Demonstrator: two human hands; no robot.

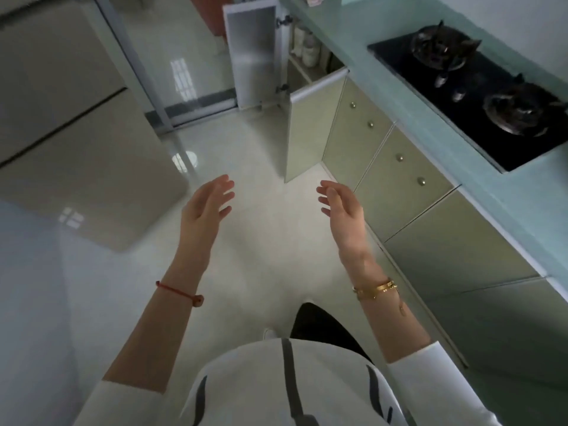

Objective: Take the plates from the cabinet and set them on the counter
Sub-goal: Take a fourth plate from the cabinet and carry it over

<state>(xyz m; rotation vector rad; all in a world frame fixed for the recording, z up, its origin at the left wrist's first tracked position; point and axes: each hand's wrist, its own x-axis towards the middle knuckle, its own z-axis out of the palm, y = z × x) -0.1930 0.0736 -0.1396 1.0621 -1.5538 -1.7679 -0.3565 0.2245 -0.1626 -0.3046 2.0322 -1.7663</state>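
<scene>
My left hand and my right hand are held out over the floor, palms facing each other, fingers spread, nothing in either. Ahead, a low cabinet under the counter stands with both doors swung out: a far door and a near door. Pale dishes stand upright on a shelf inside; I cannot tell whether they are plates. The pale green counter runs along the right. Both hands are well short of the cabinet.
A black two-burner gas hob is set into the counter on the right. Closed cabinet doors with round knobs line the space beneath. A tall beige fridge stands on the left. Glossy pale floor tiles lie between.
</scene>
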